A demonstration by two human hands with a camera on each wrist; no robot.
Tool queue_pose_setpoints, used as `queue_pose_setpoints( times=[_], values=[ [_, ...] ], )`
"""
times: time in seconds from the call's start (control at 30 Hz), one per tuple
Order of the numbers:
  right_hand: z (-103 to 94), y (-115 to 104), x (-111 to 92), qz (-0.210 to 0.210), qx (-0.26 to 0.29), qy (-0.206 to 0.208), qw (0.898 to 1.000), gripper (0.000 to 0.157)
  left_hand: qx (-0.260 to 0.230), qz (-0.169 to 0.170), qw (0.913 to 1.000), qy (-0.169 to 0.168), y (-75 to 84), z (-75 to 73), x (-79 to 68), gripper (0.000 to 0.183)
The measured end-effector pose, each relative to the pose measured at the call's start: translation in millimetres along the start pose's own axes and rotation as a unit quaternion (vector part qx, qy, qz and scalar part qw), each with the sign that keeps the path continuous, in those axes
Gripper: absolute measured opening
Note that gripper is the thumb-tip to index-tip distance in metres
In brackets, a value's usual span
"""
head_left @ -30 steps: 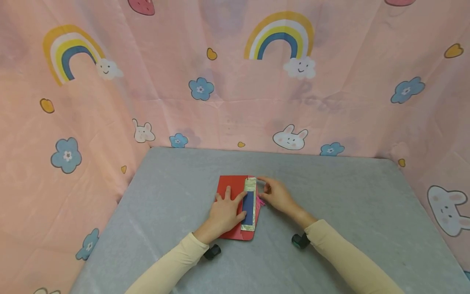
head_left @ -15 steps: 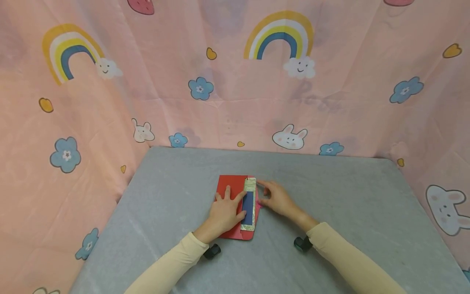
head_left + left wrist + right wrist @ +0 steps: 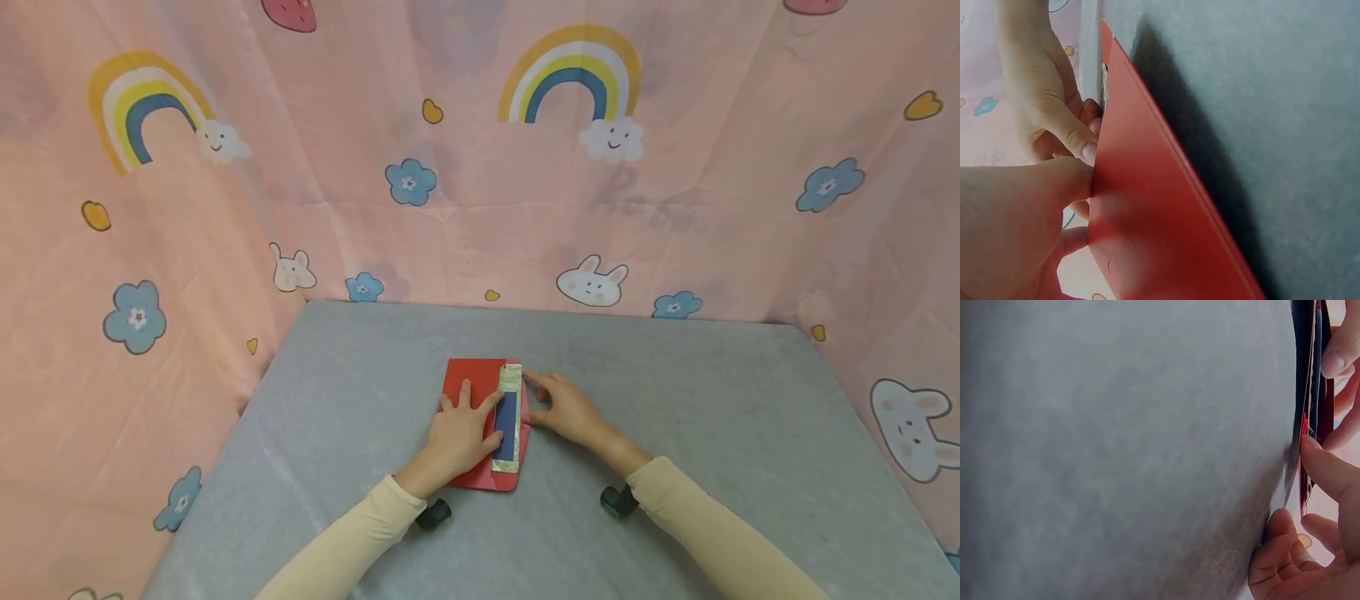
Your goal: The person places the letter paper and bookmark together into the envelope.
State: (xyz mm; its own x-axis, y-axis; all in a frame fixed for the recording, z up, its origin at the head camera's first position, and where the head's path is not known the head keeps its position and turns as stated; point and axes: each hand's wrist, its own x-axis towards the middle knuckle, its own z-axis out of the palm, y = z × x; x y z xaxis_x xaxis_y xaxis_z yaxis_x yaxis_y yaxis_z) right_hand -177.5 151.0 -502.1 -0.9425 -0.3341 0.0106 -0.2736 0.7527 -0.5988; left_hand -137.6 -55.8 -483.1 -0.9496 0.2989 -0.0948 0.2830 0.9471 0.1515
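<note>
A flat red paper envelope point(image 3: 476, 371) lies on the table, with a narrow strip point(image 3: 506, 425) along its right side, dark blue in the middle and pale gold-patterned at both ends. My left hand point(image 3: 459, 433) rests spread over the envelope; its thumb and forefinger reach the strip. At the envelope's right edge is my right hand point(image 3: 568, 408), forefinger near the upper corner and thumb lower down, set apart. In the right wrist view the right thumb point(image 3: 1329, 465) touches the edge beside a bit of bright pink-red fringe point(image 3: 1304, 424). In the left wrist view the red face point(image 3: 1141, 187) hides the fingertips partly.
The grey cloth-covered table point(image 3: 712, 417) spreads on all sides of the envelope. A pink curtain point(image 3: 480, 225) printed with rainbows, rabbits and flowers hangs around its back and sides. Black wrist cameras sit at the left sleeve point(image 3: 433, 514) and right sleeve point(image 3: 618, 500).
The pink fringe that stuck out at the envelope's right edge is now mostly out of sight. My right hand has shifted slightly left and down. The left hand stays put.
</note>
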Motion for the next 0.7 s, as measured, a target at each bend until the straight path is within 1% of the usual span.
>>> queue_pose_setpoints(
  times=[0.17,0.43,0.7],
  values=[
    [0.5,-1.2,0.2,-0.001,-0.003,-0.002,1.000,0.075,-0.003,-0.002,1.0000,-0.002,0.6,-0.7,-0.6,0.067],
    [1.5,-6.5,-0.2,0.005,-0.003,-0.005,1.000,0.075,0.006,0.001,1.0000,0.000,0.4,-0.2,-0.3,0.067],
    [4.3,-9.0,1.4,0.003,-0.006,0.001,1.000,0.075,0.008,0.002,1.0000,0.002,0.8,-1.4,-1.0,0.067]
  ],
)
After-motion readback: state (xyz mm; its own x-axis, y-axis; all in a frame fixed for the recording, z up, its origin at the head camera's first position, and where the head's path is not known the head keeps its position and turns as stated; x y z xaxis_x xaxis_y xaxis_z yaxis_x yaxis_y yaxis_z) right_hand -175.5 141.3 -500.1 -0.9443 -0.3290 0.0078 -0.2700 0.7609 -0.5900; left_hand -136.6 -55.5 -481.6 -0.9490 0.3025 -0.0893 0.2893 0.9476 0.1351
